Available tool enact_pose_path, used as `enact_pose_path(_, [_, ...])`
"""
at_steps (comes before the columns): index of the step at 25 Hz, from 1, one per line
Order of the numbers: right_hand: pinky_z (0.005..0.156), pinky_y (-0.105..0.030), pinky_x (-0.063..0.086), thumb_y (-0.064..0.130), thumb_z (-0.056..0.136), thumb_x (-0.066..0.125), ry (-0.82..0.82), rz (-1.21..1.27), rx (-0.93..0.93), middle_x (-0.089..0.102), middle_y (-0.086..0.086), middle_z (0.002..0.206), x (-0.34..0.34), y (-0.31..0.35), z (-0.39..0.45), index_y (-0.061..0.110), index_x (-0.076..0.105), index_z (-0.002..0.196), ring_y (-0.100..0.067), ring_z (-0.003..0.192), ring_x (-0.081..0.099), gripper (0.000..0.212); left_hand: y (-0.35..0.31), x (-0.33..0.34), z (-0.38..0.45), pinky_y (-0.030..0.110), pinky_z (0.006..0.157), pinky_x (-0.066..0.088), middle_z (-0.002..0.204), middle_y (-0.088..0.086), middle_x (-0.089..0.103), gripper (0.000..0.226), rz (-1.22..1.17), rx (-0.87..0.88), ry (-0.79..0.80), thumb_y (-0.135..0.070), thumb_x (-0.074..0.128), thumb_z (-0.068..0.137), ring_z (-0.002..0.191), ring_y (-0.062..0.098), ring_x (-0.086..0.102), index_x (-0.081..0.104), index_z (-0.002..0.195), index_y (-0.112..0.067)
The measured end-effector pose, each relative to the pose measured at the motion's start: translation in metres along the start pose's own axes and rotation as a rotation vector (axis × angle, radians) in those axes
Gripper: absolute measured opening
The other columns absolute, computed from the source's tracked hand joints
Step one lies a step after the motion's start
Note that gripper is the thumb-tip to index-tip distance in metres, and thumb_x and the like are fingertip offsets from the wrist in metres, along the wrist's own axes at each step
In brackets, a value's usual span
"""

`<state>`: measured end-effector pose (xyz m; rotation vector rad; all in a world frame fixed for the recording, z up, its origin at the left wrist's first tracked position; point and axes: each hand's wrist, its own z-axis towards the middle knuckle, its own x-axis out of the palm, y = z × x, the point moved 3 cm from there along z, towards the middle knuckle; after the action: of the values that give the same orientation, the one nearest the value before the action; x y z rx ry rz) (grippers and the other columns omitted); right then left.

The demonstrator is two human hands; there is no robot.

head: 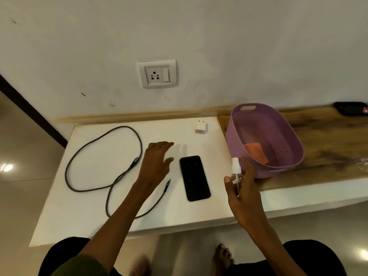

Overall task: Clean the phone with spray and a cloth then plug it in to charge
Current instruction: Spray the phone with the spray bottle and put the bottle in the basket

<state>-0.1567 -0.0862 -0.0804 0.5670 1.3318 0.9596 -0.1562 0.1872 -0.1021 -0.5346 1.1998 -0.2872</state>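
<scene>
Spray bottle (236, 174) in right hand (242, 188)

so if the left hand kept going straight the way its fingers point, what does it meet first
Probably nothing soon: the left hand points up and right over bare table, passing left of the charger, so the wall comes first. Its height above the table is unclear.

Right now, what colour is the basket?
Purple, with a dotted wall pattern, seen in the head view.
</scene>
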Motion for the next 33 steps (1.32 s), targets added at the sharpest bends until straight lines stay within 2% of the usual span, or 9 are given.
enact_pose_path(4, [0.082,-0.038,0.059,0.04,0.091,0.048,0.049,0.086,-0.017,0.053,0.002,0.11,0.021,0.001,0.017,0.032,0.027,0.132,-0.014,0.094,0.06,0.047,0.026,0.007,0.003,0.028,0.094,0.046,0.12,0.01,0.064,0.034,-0.11,-0.125,0.139,-0.01,0.07,0.087,0.109,0.027,0.061,0.068,0.121,-0.012])
enact_pose_path(6, [0.086,-0.026,0.055,0.039,0.092,0.049,0.073,0.079,-0.044,0.052,0.0,0.122,0.035,0.001,0.029,0.034,0.027,0.137,-0.01,0.102,0.057,0.05,0.032,0.015,0.006,0.025,0.089,0.049,0.111,0.012,0.069,0.026,-0.134,-0.177,0.158,-0.003,0.069,0.087,0.102,0.027,0.066,0.072,0.112,-0.007])
enact_pose_path(8, [0.079,-0.007,0.049,0.045,0.091,0.049,0.091,0.069,-0.068,0.048,0.007,0.13,0.043,0.006,0.036,0.039,0.027,0.14,0.007,0.106,0.053,0.054,0.03,0.014,0.005,0.033,0.091,0.053,0.105,0.013,0.072,0.022,-0.175,-0.187,0.108,0.002,0.068,0.086,0.097,0.027,0.069,0.073,0.107,-0.003])
enact_pose_path(10, [0.079,-0.007,0.046,0.047,0.091,0.049,0.113,0.094,-0.059,0.045,0.012,0.129,0.051,0.01,0.046,0.044,0.026,0.14,0.016,0.107,0.048,0.054,0.019,0.004,0.006,0.034,0.087,0.056,0.097,0.009,0.075,0.018,-0.274,-0.172,0.001,0.0,0.07,0.086,0.088,0.019,0.07,0.075,0.103,-0.003])
enact_pose_path(14, [0.081,0.009,0.03,0.038,0.093,0.053,0.169,0.132,-0.08,0.045,0.012,0.123,0.084,0.02,0.069,0.048,0.026,0.138,0.029,0.108,0.037,0.054,0.002,-0.025,0.019,0.01,0.076,0.051,0.093,-0.003,0.076,0.014,-0.451,-0.192,-0.203,-0.012,0.071,0.087,0.084,0.002,0.07,0.077,0.1,-0.012])
enact_pose_path(17, [0.089,0.004,0.033,0.041,0.091,0.055,0.27,0.185,-0.11,0.053,0.006,0.13,0.108,0.031,0.077,0.038,0.032,0.14,0.017,0.11,0.047,0.054,-0.003,-0.042,0.026,0.007,0.075,0.049,0.088,-0.006,0.077,0.015,-0.618,-0.274,-0.258,-0.017,0.07,0.088,0.08,0.001,0.07,0.078,0.101,-0.018])
enact_pose_path(21, [0.1,-0.022,0.046,0.044,0.087,0.06,0.347,0.222,-0.151,0.056,0.004,0.134,0.129,0.036,0.075,0.025,0.04,0.139,-0.006,0.117,0.055,0.059,-0.007,-0.05,0.026,0.022,0.083,0.057,0.093,0.001,0.077,0.017,-0.762,-0.313,-0.327,-0.017,0.071,0.088,0.088,0.011,0.073,0.076,0.104,-0.015])
enact_pose_path(28, [0.09,-0.019,0.048,0.045,0.087,0.057,0.285,0.183,-0.215,0.061,-0.001,0.123,0.136,0.046,0.079,0.022,0.046,0.137,-0.01,0.105,0.06,0.056,-0.014,-0.044,0.027,0.018,0.083,0.056,0.101,-0.002,0.077,0.019,-0.845,-0.357,-0.295,-0.015,0.071,0.089,0.092,0.009,0.072,0.076,0.107,-0.012])
enact_pose_path(33, [0.077,-0.006,0.047,0.051,0.088,0.052,0.294,0.226,-0.23,0.064,0.006,0.111,0.137,0.051,0.076,0.031,0.047,0.13,-0.006,0.092,0.061,0.047,-0.023,-0.042,0.027,0.012,0.081,0.051,0.096,-0.002,0.076,0.016,-0.77,-0.284,-0.257,-0.011,0.069,0.089,0.093,0.005,0.07,0.077,0.103,-0.014])
